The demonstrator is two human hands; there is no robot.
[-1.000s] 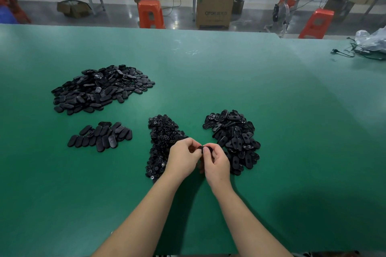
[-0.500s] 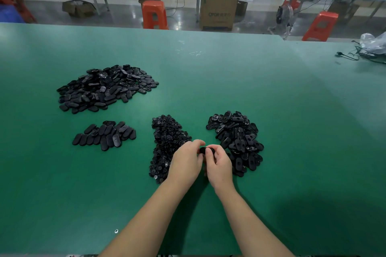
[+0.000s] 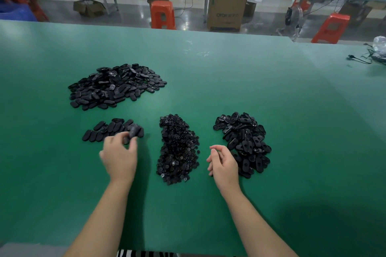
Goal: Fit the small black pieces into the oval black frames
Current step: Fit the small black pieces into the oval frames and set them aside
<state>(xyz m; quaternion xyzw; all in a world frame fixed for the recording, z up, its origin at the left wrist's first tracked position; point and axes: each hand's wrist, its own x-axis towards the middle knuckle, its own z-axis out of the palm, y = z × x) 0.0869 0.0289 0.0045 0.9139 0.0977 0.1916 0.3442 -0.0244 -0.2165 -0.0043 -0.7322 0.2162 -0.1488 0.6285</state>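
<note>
Green table (image 3: 250, 89), four black heaps

- On the bench (image 3: 229, 73): large frame pile (image 3: 114, 85) far left, short row of frames (image 3: 108, 130) just before it.
- Small pieces (image 3: 177, 148) centre; another frame pile (image 3: 244, 142) to their right.

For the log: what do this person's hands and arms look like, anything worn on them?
Both forearms are bare to the frame's bottom edge, no sleeves showing. The left hand and right hand wear no gloves; no rings, watch or bands are visible. The left hand is motion-blurred.
</note>
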